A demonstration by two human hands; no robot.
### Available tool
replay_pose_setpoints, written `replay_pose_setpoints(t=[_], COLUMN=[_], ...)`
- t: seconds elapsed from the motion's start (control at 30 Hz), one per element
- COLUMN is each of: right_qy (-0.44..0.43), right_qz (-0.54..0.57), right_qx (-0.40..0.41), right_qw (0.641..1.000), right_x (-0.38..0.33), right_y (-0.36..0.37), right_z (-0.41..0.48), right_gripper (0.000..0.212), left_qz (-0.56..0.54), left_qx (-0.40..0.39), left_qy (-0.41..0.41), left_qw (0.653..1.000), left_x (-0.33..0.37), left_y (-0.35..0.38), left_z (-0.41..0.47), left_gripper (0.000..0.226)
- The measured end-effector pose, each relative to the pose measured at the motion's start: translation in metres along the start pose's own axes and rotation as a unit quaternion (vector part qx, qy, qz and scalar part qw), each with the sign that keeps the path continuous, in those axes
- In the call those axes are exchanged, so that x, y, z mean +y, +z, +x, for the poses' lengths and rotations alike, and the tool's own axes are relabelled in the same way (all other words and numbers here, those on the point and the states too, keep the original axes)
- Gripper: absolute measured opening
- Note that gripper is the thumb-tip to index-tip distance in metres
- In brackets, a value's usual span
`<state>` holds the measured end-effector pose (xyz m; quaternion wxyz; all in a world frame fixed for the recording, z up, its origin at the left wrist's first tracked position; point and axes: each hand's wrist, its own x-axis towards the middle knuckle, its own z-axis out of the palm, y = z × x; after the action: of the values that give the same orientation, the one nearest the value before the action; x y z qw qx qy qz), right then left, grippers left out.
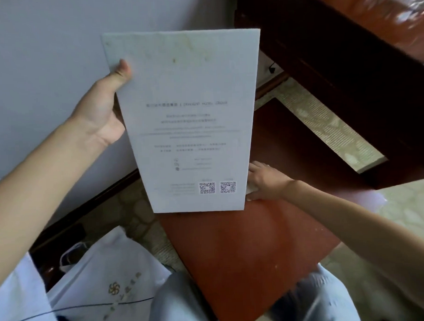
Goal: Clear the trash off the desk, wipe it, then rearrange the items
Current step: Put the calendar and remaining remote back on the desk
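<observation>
Left hand (101,109) pinches the white card's (188,127) nine-o'clock edge, thumb in front, holding it above the desk (245,243). At four o'clock, the right hand (267,180) presses flat-fingered on a white cloth (251,189) near the desk's far edge.

2 hands (101,111) (267,180), 1 printed card (188,118), 2 QR codes (207,188) (228,187), 1 desk (245,243) and 1 white bag (109,272).

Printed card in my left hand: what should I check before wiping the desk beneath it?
1. Left hand grip on the printed card: ok, thumb on its face.
2. Card held up off the desk: ok.
3. White cloth under the right hand: ok, pressed on the desk.
4. Desk behind the card: cannot tell, hidden.
5. Card's face clean: not ok, yellowish stains near the top.
</observation>
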<state>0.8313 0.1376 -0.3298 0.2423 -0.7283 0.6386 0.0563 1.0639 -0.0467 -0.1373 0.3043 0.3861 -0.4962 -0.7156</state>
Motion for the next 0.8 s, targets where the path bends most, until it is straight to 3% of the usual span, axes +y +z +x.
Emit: replay_pose_setpoints(t=[0.2, 0.43, 0.8], right_qy=[0.04, 0.091, 0.111], right_qz=[0.033, 0.06, 0.143], right_qx=[-0.023, -0.021, 0.11], right_qw=[0.998, 0.994, 0.977], right_x=[0.016, -0.013, -0.041], right_y=[-0.021, -0.075, -0.16], right_z=[-0.065, -0.168, -0.282], right_gripper=[0.078, 0.079, 0.072], left_qz=[-0.011, 0.005, 0.086], left_qx=[-0.006, -0.063, -0.131], left_qy=[-0.042, -0.078, -0.099], left_qw=[0.999, 0.995, 0.983], left_x=[0.019, 0.08, 0.143], left_y=[0.018, 0.058, 0.157], left_z=[-0.026, -0.055, -0.094], left_gripper=[0.038, 0.039, 0.044])
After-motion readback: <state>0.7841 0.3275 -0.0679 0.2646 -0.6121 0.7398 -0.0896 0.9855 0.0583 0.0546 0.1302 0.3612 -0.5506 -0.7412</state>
